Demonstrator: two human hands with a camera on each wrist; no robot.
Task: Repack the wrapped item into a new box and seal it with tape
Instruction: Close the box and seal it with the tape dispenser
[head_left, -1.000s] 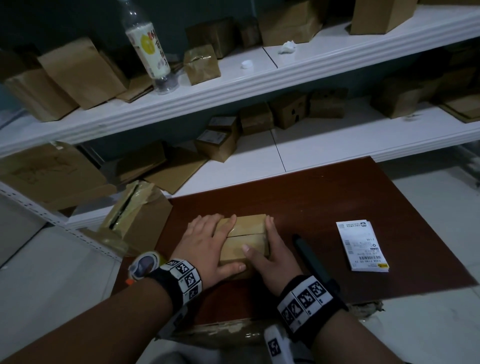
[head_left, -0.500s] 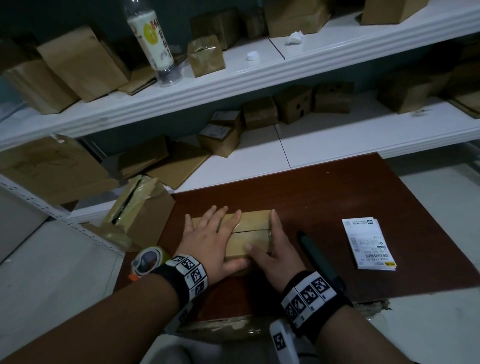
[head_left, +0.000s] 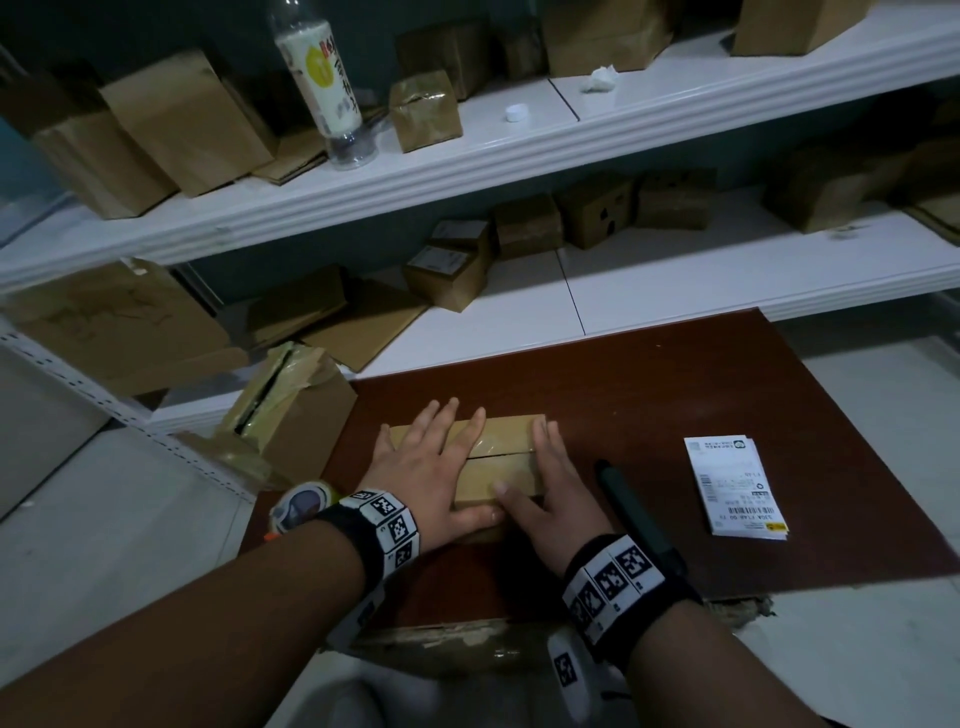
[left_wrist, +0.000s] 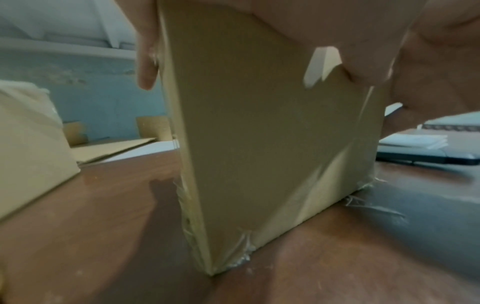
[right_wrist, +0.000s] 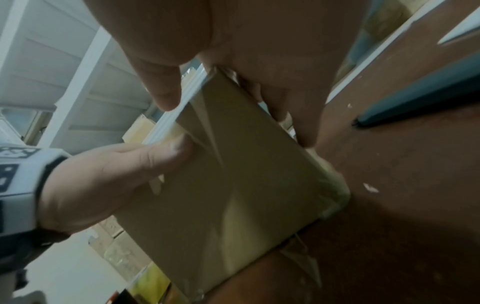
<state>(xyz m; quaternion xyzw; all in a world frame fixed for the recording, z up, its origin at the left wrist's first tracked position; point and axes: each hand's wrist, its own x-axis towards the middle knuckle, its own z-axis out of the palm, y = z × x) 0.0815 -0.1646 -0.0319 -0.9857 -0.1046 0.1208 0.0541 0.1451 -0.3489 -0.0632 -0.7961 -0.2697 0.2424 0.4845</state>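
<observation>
A small brown cardboard box with clear tape on its closed flaps stands on the dark red-brown board. My left hand lies flat on the box top with its fingers spread, and its thumb presses the near face. My right hand lies against the right side with straight fingers and its thumb on the top. The left wrist view shows the box close up, with wrinkled tape at its lower corners. A tape roll lies by my left wrist. The wrapped item is hidden.
An opened, tape-covered old box leans at the board's left edge. A dark marker-like tool and a stack of printed labels lie to the right. White shelves behind hold several cardboard boxes and a plastic bottle.
My left hand's fingers have spread and slid further across the box top. The right hand stays against the right side, and the box has not moved.
</observation>
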